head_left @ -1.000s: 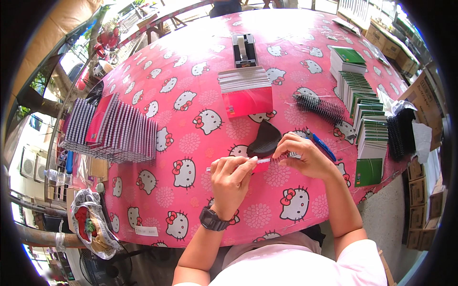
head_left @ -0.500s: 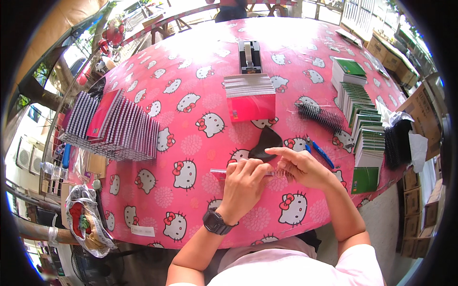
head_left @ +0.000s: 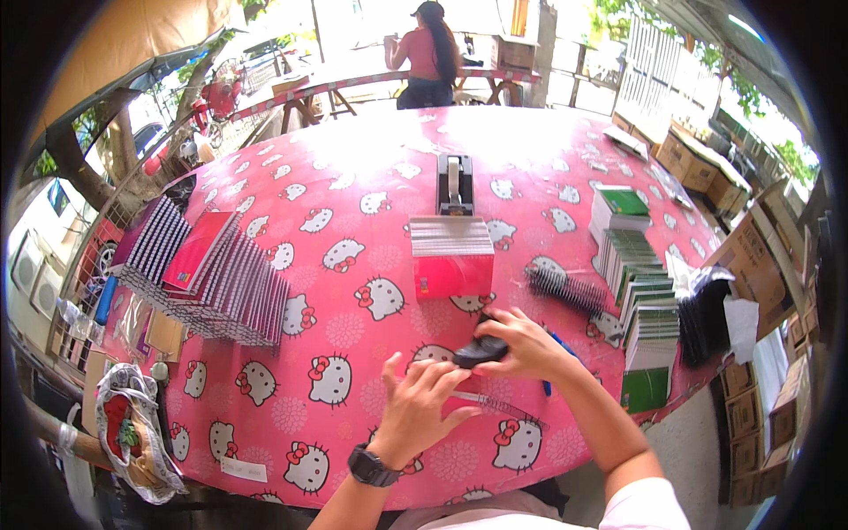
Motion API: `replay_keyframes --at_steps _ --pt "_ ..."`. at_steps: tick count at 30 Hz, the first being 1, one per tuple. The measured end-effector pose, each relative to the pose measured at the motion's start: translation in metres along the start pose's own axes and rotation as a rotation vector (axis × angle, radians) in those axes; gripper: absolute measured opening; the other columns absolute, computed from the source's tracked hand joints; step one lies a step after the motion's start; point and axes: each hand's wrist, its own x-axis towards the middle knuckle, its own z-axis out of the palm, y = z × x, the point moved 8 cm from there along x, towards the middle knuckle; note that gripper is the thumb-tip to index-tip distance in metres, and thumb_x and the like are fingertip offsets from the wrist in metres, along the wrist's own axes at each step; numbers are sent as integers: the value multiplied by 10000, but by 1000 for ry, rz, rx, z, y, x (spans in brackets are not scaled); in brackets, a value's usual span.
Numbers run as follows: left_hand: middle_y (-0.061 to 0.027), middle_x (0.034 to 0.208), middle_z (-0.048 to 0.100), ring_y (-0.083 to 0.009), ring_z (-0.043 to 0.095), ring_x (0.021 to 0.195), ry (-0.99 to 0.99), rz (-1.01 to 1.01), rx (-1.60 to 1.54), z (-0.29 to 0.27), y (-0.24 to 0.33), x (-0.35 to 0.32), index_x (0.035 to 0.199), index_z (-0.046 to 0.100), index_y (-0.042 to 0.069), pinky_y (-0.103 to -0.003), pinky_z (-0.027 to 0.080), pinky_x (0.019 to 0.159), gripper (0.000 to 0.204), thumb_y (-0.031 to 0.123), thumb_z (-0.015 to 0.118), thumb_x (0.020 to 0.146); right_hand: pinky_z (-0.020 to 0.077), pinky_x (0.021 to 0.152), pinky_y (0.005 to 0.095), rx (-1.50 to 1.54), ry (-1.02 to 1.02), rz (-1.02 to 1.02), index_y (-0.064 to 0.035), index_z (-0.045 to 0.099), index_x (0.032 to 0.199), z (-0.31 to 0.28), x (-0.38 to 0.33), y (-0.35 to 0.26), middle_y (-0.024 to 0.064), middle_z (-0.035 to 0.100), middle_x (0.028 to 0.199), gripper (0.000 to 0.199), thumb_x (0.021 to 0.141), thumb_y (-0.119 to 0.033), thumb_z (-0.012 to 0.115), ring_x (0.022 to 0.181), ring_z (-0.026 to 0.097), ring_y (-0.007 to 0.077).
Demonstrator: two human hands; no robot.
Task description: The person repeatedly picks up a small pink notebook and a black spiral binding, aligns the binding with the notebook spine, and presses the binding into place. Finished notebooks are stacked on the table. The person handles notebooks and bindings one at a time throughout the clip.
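Note:
My right hand [head_left: 521,344] is closed on a small, black, curved object [head_left: 481,352] whose kind I cannot make out. My left hand [head_left: 420,405], a dark watch at its wrist, has its fingers apart, with the fingertips close to that black object. Just below the hands lies a thin notebook edge [head_left: 466,397], partly covered by my left hand. From it a loose wire coil [head_left: 512,408] sticks out to the right, touched by neither hand. Blue-handled pliers [head_left: 562,344] lie partly hidden behind my right forearm.
A stack of pink notebooks [head_left: 452,276] stands ahead, below a tape dispenser [head_left: 455,187]. Spiral-bound notebooks [head_left: 225,287] are piled at left, green ones [head_left: 643,389] at right. Black coils [head_left: 567,290] lie between. A person [head_left: 427,55] stands beyond the pink table [head_left: 353,450].
My right hand has left the coil and picked up the black object from the table. My left hand has opened off the notebook. The view has tilted up, showing more of the far person.

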Motion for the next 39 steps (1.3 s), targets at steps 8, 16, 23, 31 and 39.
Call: replay_keyframes --at_steps 8,16,23,31,39 --pt "66 750 620 -121 574 813 -34 -13 -21 12 -26 -12 750 676 194 -433 260 941 194 293 801 640 352 989 405 604 -117 67 -36 678 1036 3 -43 -8 159 583 1187 607 679 -526 726 1167 488 259" --pt "64 738 621 -117 571 785 -20 6 -43 10 -25 -15 750 680 197 -433 257 946 204 277 810 614 376 999 385 553 -210 212 -45 682 1044 20 -30 0 121 602 1178 545 739 -497 697 1186 495 247" --pt "74 721 612 -103 586 793 0 -83 -140 7 -29 -16 1016 655 191 -444 248 973 451 268 830 607 360 1006 375 867 -174 125 -27 671 1062 23 -34 -14 133 575 1220 471 754 -382 712 1205 473 226" --pt "61 806 642 -122 610 800 73 -107 -137 1 -36 -13 1275 510 177 -472 240 1020 781 288 859 585 369 988 382 689 -222 73 -61 680 1054 8 -16 -16 105 610 1155 489 744 -435 728 1140 505 239" --pt "-40 1002 599 -133 593 899 231 -390 -700 14 -75 -28 1365 384 129 -329 464 863 908 163 878 604 347 1006 361 1080 -191 45 -48 653 1098 24 -25 -15 81 613 1147 495 763 -405 722 1203 464 208"
